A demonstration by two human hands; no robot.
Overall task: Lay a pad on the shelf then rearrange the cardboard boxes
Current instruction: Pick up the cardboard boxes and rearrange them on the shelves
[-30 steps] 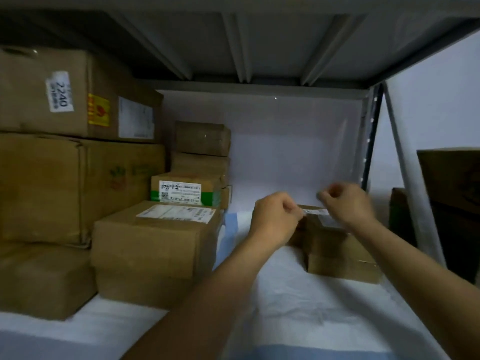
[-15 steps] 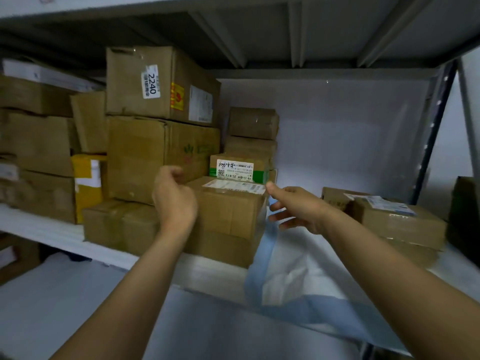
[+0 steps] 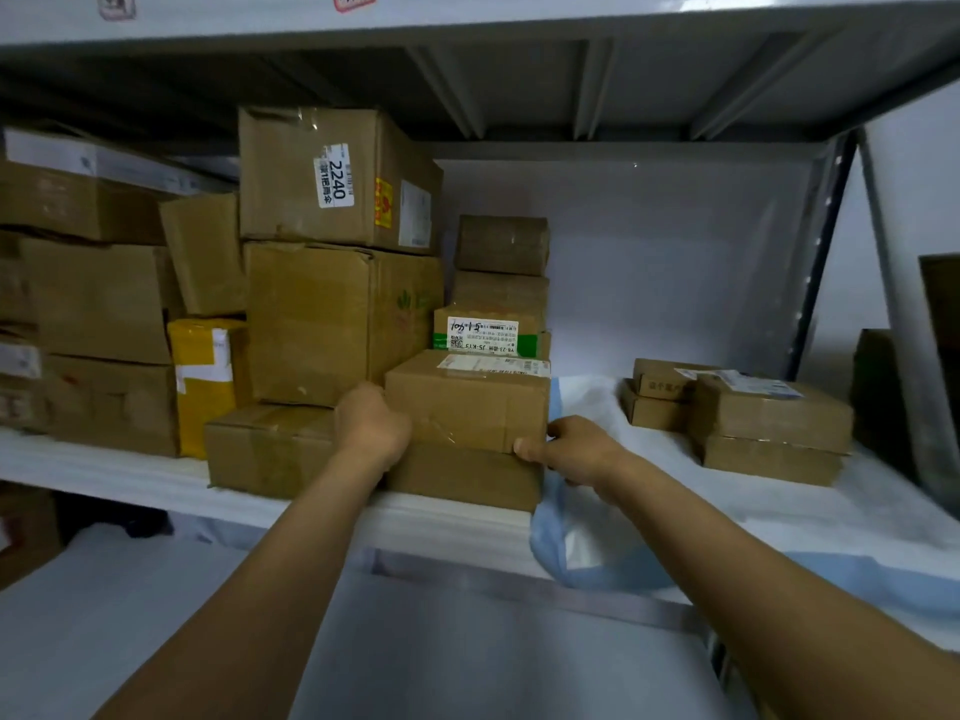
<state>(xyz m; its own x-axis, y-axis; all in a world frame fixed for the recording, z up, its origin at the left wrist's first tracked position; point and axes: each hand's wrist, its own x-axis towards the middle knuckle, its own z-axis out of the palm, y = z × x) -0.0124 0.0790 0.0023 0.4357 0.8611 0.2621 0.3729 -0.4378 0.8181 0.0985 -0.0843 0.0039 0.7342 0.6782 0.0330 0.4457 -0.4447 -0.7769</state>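
A labelled cardboard box (image 3: 467, 402) sits on top of a flatter box (image 3: 467, 480) at the shelf's front edge. My left hand (image 3: 371, 428) grips its left side and my right hand (image 3: 574, 449) grips its lower right corner, thumb on the front face. A white pad with a blue border (image 3: 649, 501) covers the right half of the shelf (image 3: 130, 475) and hangs over the front edge. Three small boxes (image 3: 769, 423) stand stacked on the pad at the right.
Large cartons (image 3: 337, 252) are piled at the left and behind, with a yellow parcel (image 3: 205, 381) among them. A green-labelled box (image 3: 488, 332) and two small ones stand behind the held box. A shelf upright (image 3: 821, 262) rises at the right.
Both hands left the small boxes on the right and swung left. They now grip the sides of the labelled box at the front.
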